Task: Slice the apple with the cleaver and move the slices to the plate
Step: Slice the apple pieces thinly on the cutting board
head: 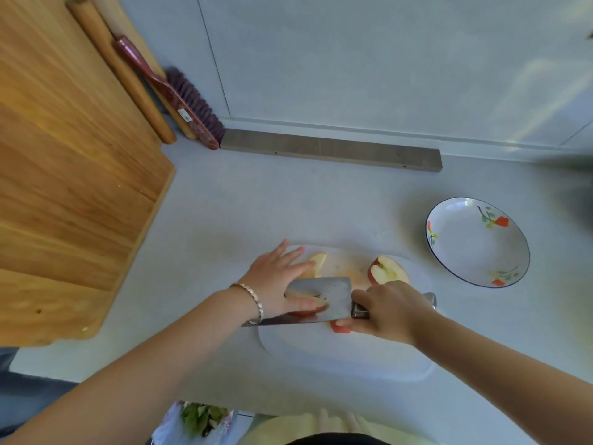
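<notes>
On the white cutting board [337, 354] my right hand [388, 311] grips the cleaver's handle, and the steel cleaver [324, 297] stands edge-down in an apple piece. My left hand [276, 277] rests with straight fingers on that apple piece, which is mostly hidden behind the blade and mirrored in it. A red bit of apple [340, 329] shows under my right hand. An apple half [386, 269] lies cut face up at the board's far right. A pale slice [317, 261] lies near my left fingertips. The white flowered plate [478, 242] sits to the right with nothing in it.
A big wooden board [64, 175] leans at the left, with rolling pins and a red brush [179, 97] beside it. A grey wooden strip [330, 150] lies along the wall. A bag of green leaves [202, 419] sits below the counter edge.
</notes>
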Demonstrator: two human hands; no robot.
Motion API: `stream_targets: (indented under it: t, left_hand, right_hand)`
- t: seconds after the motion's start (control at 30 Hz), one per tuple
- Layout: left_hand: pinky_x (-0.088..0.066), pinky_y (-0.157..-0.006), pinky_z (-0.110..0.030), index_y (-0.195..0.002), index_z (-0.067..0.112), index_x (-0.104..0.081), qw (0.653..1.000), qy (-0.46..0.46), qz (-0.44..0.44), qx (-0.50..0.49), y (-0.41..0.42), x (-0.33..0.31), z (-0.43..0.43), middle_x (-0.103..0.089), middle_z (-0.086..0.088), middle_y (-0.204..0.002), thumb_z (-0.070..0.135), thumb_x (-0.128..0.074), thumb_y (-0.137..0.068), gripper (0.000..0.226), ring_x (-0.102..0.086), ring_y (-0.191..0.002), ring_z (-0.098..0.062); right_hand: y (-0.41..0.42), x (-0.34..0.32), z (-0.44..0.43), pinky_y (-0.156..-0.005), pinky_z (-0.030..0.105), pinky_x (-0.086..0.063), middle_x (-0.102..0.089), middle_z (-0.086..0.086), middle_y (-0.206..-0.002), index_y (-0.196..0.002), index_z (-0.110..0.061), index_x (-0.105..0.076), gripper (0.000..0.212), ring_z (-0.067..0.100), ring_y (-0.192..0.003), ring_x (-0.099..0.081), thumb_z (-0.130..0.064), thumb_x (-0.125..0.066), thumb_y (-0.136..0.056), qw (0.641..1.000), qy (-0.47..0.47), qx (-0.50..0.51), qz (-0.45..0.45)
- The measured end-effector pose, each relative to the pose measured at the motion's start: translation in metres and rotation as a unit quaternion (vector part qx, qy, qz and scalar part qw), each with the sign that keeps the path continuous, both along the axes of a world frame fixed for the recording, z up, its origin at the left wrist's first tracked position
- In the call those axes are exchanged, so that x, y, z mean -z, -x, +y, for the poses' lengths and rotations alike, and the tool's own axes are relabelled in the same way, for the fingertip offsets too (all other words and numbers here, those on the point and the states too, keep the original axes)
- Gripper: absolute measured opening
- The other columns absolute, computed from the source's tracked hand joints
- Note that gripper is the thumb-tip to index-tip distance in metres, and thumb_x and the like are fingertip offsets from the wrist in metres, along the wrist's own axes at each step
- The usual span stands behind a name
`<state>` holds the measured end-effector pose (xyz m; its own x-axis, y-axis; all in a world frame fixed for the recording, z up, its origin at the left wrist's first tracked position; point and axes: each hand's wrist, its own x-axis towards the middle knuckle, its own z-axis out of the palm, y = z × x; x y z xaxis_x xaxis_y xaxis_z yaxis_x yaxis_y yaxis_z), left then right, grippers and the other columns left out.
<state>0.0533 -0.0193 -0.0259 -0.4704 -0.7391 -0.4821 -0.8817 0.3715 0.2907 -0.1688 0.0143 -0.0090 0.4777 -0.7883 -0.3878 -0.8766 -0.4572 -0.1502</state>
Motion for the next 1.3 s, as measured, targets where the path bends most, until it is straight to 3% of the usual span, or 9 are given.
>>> stream_targets:
  t: [0.1,0.27,0.43,0.53,0.73,0.87,0.93,1.13,1.3]
  left_hand:
    - [0.003,-0.119,-0.044,-0.146,0.038,-0.004,0.998,-0.057,0.005,0.006,0.009,0.015,-0.004,0.014,0.006,-0.157,0.069,-0.039,-0.083,0.079,0.020,-0.144,-0.017]
    - [0.011,-0.115,-0.040,-0.146,0.037,0.005,0.996,-0.078,0.036,0.040,0.013,0.023,0.001,0.024,0.017,-0.149,0.093,-0.019,-0.058,0.108,0.025,-0.138,-0.006]
    - [0.009,-0.117,-0.045,-0.145,0.039,0.007,0.996,-0.087,-0.026,0.009,0.019,0.027,-0.013,0.020,0.007,-0.156,0.065,-0.030,-0.088,0.073,0.022,-0.143,-0.014]
    - [0.007,-0.117,-0.048,-0.145,0.041,0.006,0.995,-0.084,-0.055,-0.002,0.022,0.037,-0.029,0.019,0.005,-0.156,0.062,-0.022,-0.091,0.064,0.021,-0.143,-0.015]
    - [-0.007,-0.117,-0.049,-0.147,0.034,-0.006,0.996,-0.041,-0.061,-0.042,0.026,0.043,-0.046,0.003,0.003,-0.159,0.046,-0.028,-0.097,0.056,0.004,-0.147,-0.016]
    - [-0.044,-0.094,-0.032,-0.117,0.018,-0.062,0.980,0.049,0.078,-0.176,0.025,0.020,-0.044,-0.060,-0.005,-0.126,0.025,-0.052,-0.092,0.028,-0.054,-0.119,-0.025]
    - [-0.044,-0.072,-0.026,-0.092,0.017,-0.071,0.966,0.106,0.068,-0.225,0.022,0.006,-0.040,-0.070,-0.001,-0.101,0.022,-0.057,-0.086,0.016,-0.062,-0.098,-0.023]
    - [-0.039,-0.065,-0.023,-0.071,0.022,-0.062,0.954,0.085,-0.008,-0.288,0.020,-0.006,-0.014,-0.065,0.002,-0.079,0.039,-0.060,-0.082,0.020,-0.062,-0.083,-0.022]
    - [-0.045,-0.081,-0.034,-0.114,0.016,-0.051,0.977,0.061,-0.092,-0.181,0.033,-0.003,0.018,-0.047,-0.008,-0.126,0.005,-0.040,-0.085,0.033,-0.052,-0.112,-0.029]
  right_hand:
    - [0.003,0.011,-0.003,-0.063,0.029,-0.033,-0.068,0.008,-0.090,-0.096,-0.015,-0.057,0.077,0.031,-0.087,-0.063,-0.082,-0.027,-0.075,0.999,0.002,-0.037,-0.019]
    - [0.013,0.020,-0.004,-0.061,0.029,-0.034,-0.066,0.009,-0.085,-0.090,-0.018,-0.053,0.096,0.032,-0.081,-0.062,-0.085,0.003,-0.050,0.999,0.014,-0.019,-0.040]
    - [0.018,0.024,-0.006,-0.052,0.027,-0.028,-0.057,0.006,-0.064,-0.083,-0.015,-0.055,0.106,0.030,-0.065,-0.061,-0.089,0.016,-0.055,0.994,0.074,-0.046,-0.061]
    - [0.024,0.019,-0.004,-0.040,0.018,-0.004,-0.027,-0.006,-0.045,-0.058,-0.016,-0.050,0.085,0.023,-0.033,-0.041,-0.079,0.003,-0.079,0.993,0.103,-0.039,-0.048]
    - [0.053,0.009,0.008,-0.039,0.019,-0.014,-0.041,-0.002,-0.033,-0.050,-0.021,-0.051,0.076,0.017,-0.025,-0.041,-0.065,-0.005,-0.091,0.986,0.147,-0.053,-0.053]
    - [0.063,-0.032,0.021,-0.053,0.023,-0.025,-0.057,-0.002,-0.066,-0.084,-0.021,-0.059,0.076,0.017,-0.064,-0.061,-0.073,-0.004,-0.084,0.995,0.087,-0.033,0.022]
    - [0.075,-0.042,0.027,-0.053,0.022,-0.022,-0.051,-0.005,-0.083,-0.094,-0.027,-0.049,0.054,0.017,-0.086,-0.055,-0.073,-0.021,-0.086,0.997,0.021,0.020,0.075]
    - [0.100,-0.041,0.045,-0.048,0.023,-0.034,-0.050,-0.006,-0.058,-0.062,-0.030,-0.048,0.040,0.018,-0.063,-0.051,-0.065,-0.048,-0.082,0.951,0.020,0.309,-0.021]
    - [0.102,-0.033,0.058,-0.048,0.030,-0.028,-0.033,-0.005,-0.035,-0.045,-0.020,-0.039,0.053,0.018,-0.045,-0.034,-0.048,-0.058,-0.085,0.881,0.028,0.442,-0.167]
